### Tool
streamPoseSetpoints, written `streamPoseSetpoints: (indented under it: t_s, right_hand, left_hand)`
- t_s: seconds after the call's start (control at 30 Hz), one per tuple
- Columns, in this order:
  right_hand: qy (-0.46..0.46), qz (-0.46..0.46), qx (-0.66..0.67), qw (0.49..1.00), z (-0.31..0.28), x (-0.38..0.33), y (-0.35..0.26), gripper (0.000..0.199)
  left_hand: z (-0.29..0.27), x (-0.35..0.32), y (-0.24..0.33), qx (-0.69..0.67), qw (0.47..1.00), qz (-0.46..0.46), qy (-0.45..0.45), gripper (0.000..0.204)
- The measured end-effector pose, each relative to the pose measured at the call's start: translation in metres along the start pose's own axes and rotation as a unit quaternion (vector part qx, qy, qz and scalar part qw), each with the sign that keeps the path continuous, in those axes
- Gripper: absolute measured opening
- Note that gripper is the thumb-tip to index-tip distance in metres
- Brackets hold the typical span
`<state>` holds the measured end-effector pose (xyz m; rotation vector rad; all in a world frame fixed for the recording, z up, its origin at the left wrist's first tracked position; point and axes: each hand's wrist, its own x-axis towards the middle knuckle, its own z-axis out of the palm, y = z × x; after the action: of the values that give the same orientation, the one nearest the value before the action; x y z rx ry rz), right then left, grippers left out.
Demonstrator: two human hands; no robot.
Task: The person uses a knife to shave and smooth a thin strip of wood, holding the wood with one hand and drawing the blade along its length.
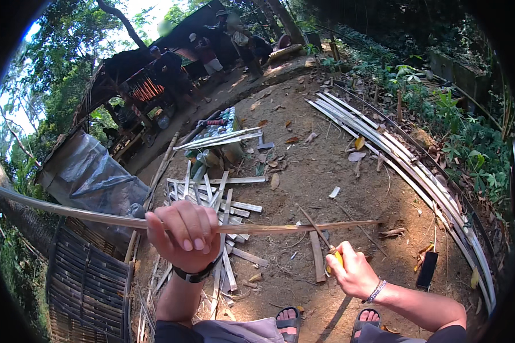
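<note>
Two hands: the left hand (186,234) is folded around a long bamboo strip (97,215); the right hand (349,268) is closed on the yellow grip of a knife (324,240).
Bamboo strip: crosswise above the ground, in from the left edge; the blade crosses its right part, contact unclear.
Slats: a loose pile (240,252) beyond and below the left hand; one lone slat (317,257) near the knife.
Long pale strips (418,166): side by side, curving down the right.
Phone (427,270): on the ground, right of the right hand.
Ground (303,177): brown earth, scattered dry leaves.
Yard: people by a dark shed (120,71) behind; plastic sheet (97,171) and bamboo panel (86,286) left.
Blue-green heap (229,119): beyond the slats; whether containers, cannot tell.
</note>
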<state>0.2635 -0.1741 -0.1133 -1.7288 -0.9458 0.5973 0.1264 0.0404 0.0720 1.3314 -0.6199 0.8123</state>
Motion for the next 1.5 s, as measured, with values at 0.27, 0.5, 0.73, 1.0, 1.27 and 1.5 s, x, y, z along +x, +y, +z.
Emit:
streamPoseSetpoints:
  t_s: [0.27, 0.5, 0.73, 1.0, 1.27, 1.5]
  right_hand:
    - [-0.033, 0.060, 0.014, 0.998, -0.003, 0.001, -0.002, 0.033]
    - [0.043, 0.129, 0.201, 0.970, -0.016, 0.022, 0.034, 0.026]
    - [0.000, -0.054, 0.111, 0.992, -0.004, -0.002, -0.011, 0.016]
    - [0.047, 0.022, -0.008, 0.999, -0.002, 0.002, 0.046, 0.025]
    - [-0.032, -0.083, -0.028, 0.996, -0.008, -0.009, -0.005, 0.019]
    - [-0.030, -0.091, -0.098, 0.991, 0.019, -0.023, -0.016, 0.024]
  left_hand:
    - [-0.009, -0.007, -0.002, -0.023, 0.999, 0.017, 0.016, 0.056]
    - [-0.005, -0.003, 0.001, -0.013, 1.000, 0.019, 0.007, 0.053]
    - [0.000, -0.002, -0.002, 0.002, 1.000, 0.017, 0.014, 0.055]
    - [-0.008, -0.017, 0.010, -0.004, 1.000, -0.010, 0.011, 0.057]
    - [0.013, -0.059, 0.024, 0.035, 0.997, 0.015, 0.068, 0.062]
    - [0.025, -0.082, 0.020, 0.103, 0.994, -0.027, -0.007, 0.051]
